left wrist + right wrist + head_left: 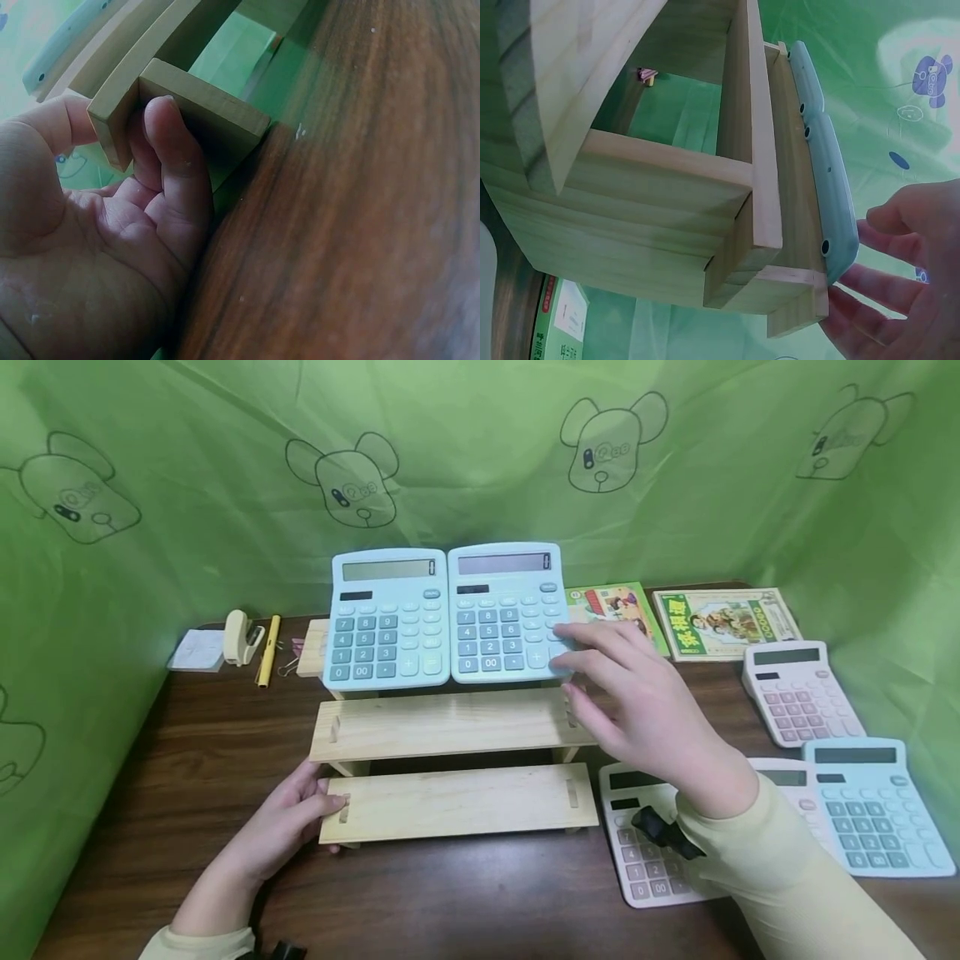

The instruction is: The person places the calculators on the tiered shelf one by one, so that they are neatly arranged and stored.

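Observation:
A stepped wooden rack point(465, 802) stands on the dark wooden table. On its top step two light blue calculators, a left one point(390, 618) and a right one point(491, 589), lean side by side with 0 on their displays. My left hand point(288, 814) grips the left end of the lowest step, its thumb on top; the left wrist view shows fingers curled under the board point(124, 112). Against the right edge of the right calculator point(831, 187) rest the fingers of my right hand point(645, 702), extended and slightly bent, apart from each other.
Right of the rack lie a pink calculator point(802, 693), a blue one point(873, 806) and others partly hidden by my right forearm. Two booklets point(720, 622) lie behind. At the left back are a small stapler point(238, 639), a yellow pen-like item point(268, 652), paper notes point(197, 650) and binder clips.

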A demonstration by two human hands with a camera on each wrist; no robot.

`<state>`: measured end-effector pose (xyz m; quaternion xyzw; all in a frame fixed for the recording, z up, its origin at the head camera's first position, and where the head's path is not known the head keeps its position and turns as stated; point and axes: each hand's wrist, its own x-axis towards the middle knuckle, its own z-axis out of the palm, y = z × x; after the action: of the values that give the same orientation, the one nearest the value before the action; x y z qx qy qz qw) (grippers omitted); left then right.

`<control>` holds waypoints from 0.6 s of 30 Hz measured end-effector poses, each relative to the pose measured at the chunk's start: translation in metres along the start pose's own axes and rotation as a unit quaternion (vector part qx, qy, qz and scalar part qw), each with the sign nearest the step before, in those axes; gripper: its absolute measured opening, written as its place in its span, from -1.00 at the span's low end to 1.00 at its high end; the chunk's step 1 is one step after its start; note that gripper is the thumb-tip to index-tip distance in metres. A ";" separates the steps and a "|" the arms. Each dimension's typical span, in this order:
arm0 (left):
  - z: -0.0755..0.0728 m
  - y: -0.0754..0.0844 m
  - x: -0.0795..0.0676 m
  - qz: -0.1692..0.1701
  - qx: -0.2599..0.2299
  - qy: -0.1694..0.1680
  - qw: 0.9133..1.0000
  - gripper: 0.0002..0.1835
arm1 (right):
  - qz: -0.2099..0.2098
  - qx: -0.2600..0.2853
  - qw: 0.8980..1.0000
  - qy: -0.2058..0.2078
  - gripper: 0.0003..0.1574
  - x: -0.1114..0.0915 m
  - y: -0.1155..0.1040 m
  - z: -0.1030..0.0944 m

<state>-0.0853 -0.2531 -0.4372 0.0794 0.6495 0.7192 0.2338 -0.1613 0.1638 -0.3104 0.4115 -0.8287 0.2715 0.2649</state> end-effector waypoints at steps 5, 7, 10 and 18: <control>0.001 -0.001 0.000 -0.001 0.000 0.002 1.000 -0.28 | 0.000 -0.003 1.000 -0.002 -0.72 -0.001 0.000 0.000; 0.001 -0.001 0.000 -0.003 -0.001 0.003 1.000 -0.28 | 0.000 -0.004 1.000 -0.002 -0.72 -0.002 0.000 0.000; 0.001 -0.001 0.000 -0.002 -0.002 0.002 1.000 -0.28 | 0.002 -0.005 1.000 -0.005 -0.72 -0.002 0.001 0.000; 0.000 -0.001 0.002 0.002 -0.002 -0.007 1.000 -0.29 | 0.010 -0.007 1.000 -0.012 -0.70 -0.003 0.004 0.002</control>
<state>-0.0865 -0.2526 -0.4385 0.0853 0.6461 0.7204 0.2372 -0.1628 0.1664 -0.3145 0.4042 -0.8382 0.2630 0.2548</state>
